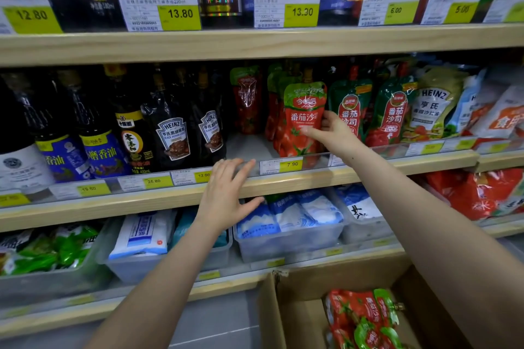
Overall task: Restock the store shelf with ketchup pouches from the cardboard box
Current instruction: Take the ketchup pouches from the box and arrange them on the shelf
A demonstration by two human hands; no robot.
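A red ketchup pouch (303, 119) with a green top stands upright at the front of the middle shelf (283, 178), with more pouches of the same kind behind it. My right hand (330, 129) holds the pouch at its right edge, fingers across its front. My left hand (226, 193) hovers open in front of the shelf edge, left of the pouch, fingers spread and holding nothing. The cardboard box (286, 303) sits low at the right, flaps up, with several red and green ketchup pouches (365, 317) lying inside.
A lone red pouch (248, 102) stands further back on the shelf, left of the row. Dark Heinz sauce bottles (173, 133) stand to the left, green-topped tomato sauce pouches (350, 110) to the right. Clear bins of white bags (289, 221) fill the shelf below.
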